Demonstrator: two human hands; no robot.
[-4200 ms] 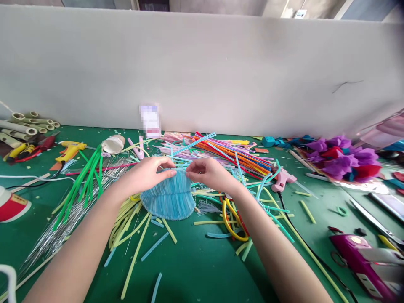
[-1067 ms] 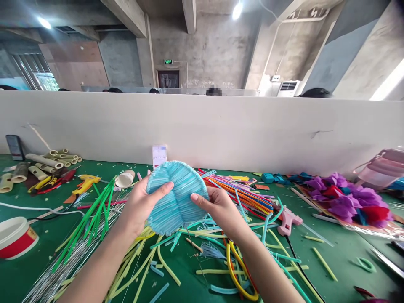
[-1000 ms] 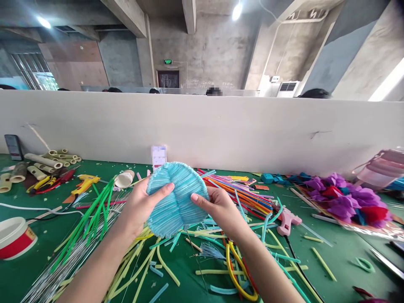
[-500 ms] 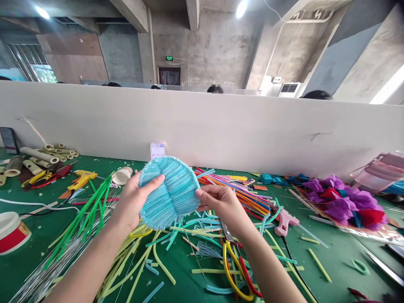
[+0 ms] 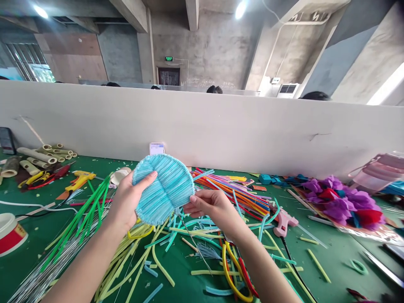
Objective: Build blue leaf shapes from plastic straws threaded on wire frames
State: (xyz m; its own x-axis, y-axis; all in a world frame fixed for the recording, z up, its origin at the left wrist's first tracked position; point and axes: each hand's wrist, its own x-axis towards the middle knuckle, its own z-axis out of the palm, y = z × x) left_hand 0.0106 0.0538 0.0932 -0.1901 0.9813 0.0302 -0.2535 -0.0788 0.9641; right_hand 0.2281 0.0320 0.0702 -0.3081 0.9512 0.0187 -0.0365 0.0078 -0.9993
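A rounded, leaf-like disc (image 5: 170, 181) of light and darker blue pipe cleaners stands tilted before me, a seam running down its middle. My left hand (image 5: 126, 202) is closed on its left side, thumb lying across the front and the other fingers behind. At the lower right rim, my right hand (image 5: 214, 208) pinches the edge between thumb and fingers. From the disc's bottom a thin wire stem (image 5: 197, 244) slants down toward the table. Below my right hand lie scissors with yellow and red handles (image 5: 229, 269), partly hidden by my forearm.
Loose pipe cleaners (image 5: 240, 195) and green strips (image 5: 90, 214) cover the green table. A pink glue gun (image 5: 284, 223) lies right; a yellow one (image 5: 80, 180) left, near bamboo pieces (image 5: 38, 155). Purple petals (image 5: 341, 202) sit far right. A white partition (image 5: 221, 126) stands behind.
Both hands have shifted slightly left with the disc, and the right hand's grip sits lower on its rim. The wire stem has swung along with it.
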